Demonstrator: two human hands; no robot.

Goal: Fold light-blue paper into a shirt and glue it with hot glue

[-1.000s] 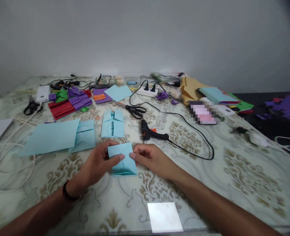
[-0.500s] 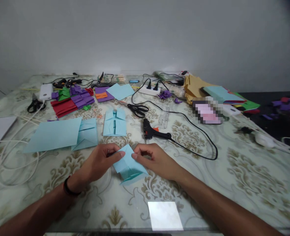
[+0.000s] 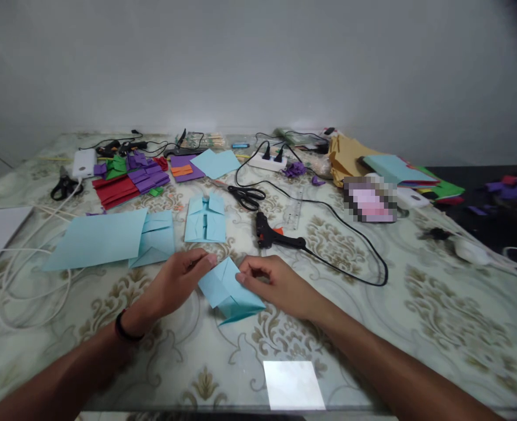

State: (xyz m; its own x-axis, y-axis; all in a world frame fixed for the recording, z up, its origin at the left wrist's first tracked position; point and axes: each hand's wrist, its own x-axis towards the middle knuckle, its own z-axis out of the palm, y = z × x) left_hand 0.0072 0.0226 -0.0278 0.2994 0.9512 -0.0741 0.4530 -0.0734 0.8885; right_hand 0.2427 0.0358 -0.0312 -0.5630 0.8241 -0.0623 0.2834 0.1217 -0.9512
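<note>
Paper (image 3: 226, 286) pinched in the right hand (image 3: 280, 287) is already creased and folded, its near end not yet flat; whether the left hand (image 3: 176, 285) grips it I cannot tell.

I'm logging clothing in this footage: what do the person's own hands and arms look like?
The left hand and right hand are ungloved, the visible forearms sleeveless. A narrow dark band circles the left wrist; none shows on the right.
</note>
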